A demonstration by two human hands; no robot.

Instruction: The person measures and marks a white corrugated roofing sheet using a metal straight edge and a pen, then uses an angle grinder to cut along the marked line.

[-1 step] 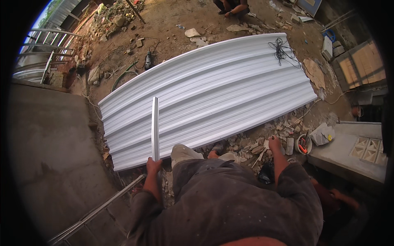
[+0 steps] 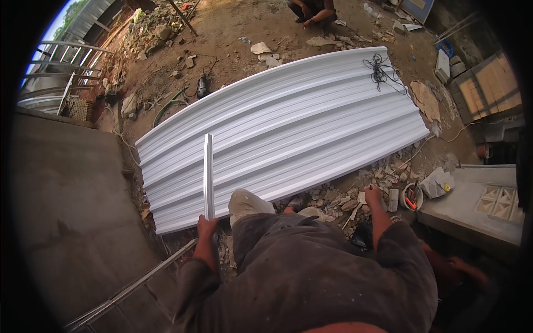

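Observation:
My left hand (image 2: 207,226) is closed around the near end of a long, narrow metal channel (image 2: 209,172). The channel points away from me and reaches over a large white ribbed roofing sheet (image 2: 283,122) on the ground. Whether its far end rests on the sheet, I cannot tell. My right hand (image 2: 373,195) is held above the rubble at the sheet's near side, fingers curled closed. A small dark tip shows at those fingers, too small to name. A tangle of black cord (image 2: 380,71) lies on the sheet's far right corner.
A person (image 2: 312,11) crouches at the far side; another person's arm (image 2: 466,271) shows at lower right. Broken rubble (image 2: 347,202), a tool bucket (image 2: 412,196) and a concrete slab (image 2: 466,191) stand right. A power tool (image 2: 202,87) lies beyond the sheet; metal rails (image 2: 130,286) lie lower left.
The whole view has shifted very slightly. The channel's far end has moved a little to the left and nearer; both hands keep their grip.

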